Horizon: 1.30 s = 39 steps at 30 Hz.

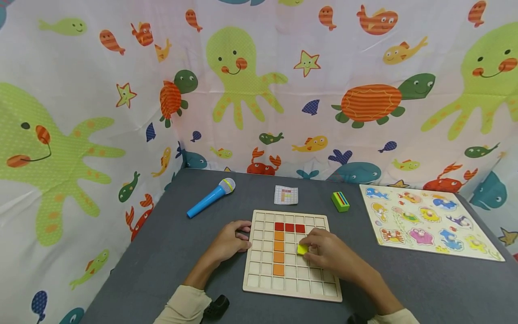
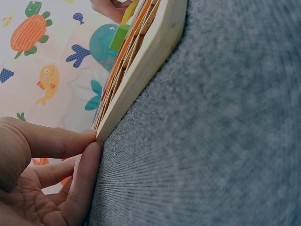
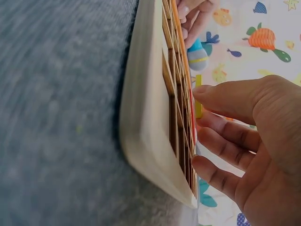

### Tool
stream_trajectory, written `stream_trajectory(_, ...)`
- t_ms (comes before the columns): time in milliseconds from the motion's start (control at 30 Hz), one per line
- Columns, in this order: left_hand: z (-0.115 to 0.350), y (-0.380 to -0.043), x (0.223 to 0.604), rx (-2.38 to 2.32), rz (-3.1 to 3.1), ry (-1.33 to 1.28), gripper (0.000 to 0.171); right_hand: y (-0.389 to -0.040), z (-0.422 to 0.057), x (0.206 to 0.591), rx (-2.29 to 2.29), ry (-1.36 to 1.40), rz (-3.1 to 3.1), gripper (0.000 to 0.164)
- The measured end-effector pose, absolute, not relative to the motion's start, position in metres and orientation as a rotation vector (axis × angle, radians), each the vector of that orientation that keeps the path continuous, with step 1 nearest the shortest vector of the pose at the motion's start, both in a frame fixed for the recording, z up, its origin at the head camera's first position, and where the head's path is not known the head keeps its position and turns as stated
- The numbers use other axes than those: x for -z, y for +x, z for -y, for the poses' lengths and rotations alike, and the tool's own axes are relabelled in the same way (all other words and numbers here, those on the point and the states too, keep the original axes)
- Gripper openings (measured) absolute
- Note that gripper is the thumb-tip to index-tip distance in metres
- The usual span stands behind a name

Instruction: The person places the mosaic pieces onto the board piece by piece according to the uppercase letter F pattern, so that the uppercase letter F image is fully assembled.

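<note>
A wooden grid board [image 1: 265,281] lies on the table, with red tiles [image 1: 289,227] in a row and orange tiles [image 1: 279,257] in a column below. My left hand [image 1: 228,243] holds its left edge; in the left wrist view, thumb and finger [image 2: 84,179] meet at the board's side [image 2: 141,80]. Over the right half of the grid, my right hand [image 1: 333,254] pinches a yellow tile [image 1: 301,249] between thumb and fingers. Seen from the right wrist, the yellow tile [image 3: 198,96] appears edge-on, close over the board.
Behind the board lies a small pattern card [image 1: 286,195]. A blue toy microphone [image 1: 210,198] is at the back left, and a green block with coloured stripes [image 1: 340,202] at the back right. A sea-animal puzzle board [image 1: 433,220] lies farther right. Printed cloth [image 1: 259,148] hangs behind the table.
</note>
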<state>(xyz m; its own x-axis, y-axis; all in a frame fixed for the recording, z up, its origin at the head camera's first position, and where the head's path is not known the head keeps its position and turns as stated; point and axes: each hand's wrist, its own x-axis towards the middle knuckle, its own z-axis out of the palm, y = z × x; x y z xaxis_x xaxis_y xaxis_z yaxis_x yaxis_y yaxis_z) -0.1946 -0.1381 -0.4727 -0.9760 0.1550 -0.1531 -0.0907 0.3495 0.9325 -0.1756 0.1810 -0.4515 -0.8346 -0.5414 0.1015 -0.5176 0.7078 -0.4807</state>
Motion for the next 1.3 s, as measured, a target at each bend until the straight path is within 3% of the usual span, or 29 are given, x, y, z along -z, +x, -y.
stream_trajectory(1300,0.138,-0.193,0.472,-1.682,-2.399,0.064,0.062,-0.188,-0.149,0.451,0.782,-0.785,-2.81,0.026)
